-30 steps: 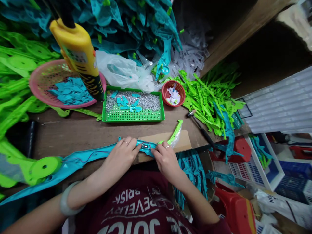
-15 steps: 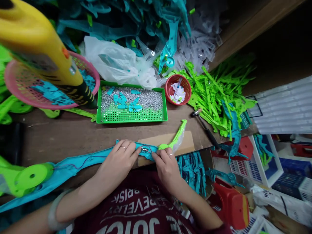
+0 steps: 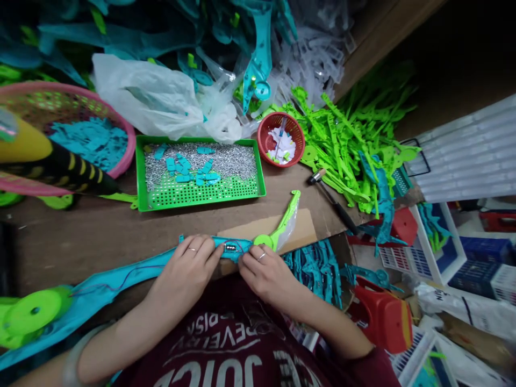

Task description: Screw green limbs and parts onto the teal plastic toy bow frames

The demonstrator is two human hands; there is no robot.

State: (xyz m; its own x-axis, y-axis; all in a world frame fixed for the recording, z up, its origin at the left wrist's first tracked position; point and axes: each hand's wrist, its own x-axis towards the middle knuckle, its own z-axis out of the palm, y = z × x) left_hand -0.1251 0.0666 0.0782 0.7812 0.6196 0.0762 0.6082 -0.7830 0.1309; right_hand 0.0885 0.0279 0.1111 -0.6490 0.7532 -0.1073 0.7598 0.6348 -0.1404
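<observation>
Further back, beyond the blue part point(image 3: 108, 280): green tray point(image 3: 193, 196), red basket point(image 3: 300, 134), hammer point(image 3: 336, 207).

maroon short-sleeved t-shirt point(image 3: 226, 295) below the grip, white lettering point(image 3: 207, 372) including "juice" across it, thin ring point(image 3: 192, 249) on the left hand point(image 3: 189, 263), second ring point(image 3: 262, 256) on the right hand point(image 3: 268, 274), pale bangle point(image 3: 73, 359) behind the left grip

A red basket point(image 3: 264, 142) just beside a green tray point(image 3: 226, 191), a whitish plastic bag point(image 3: 145, 97) behind, a hammer point(image 3: 338, 208) nearby.
</observation>
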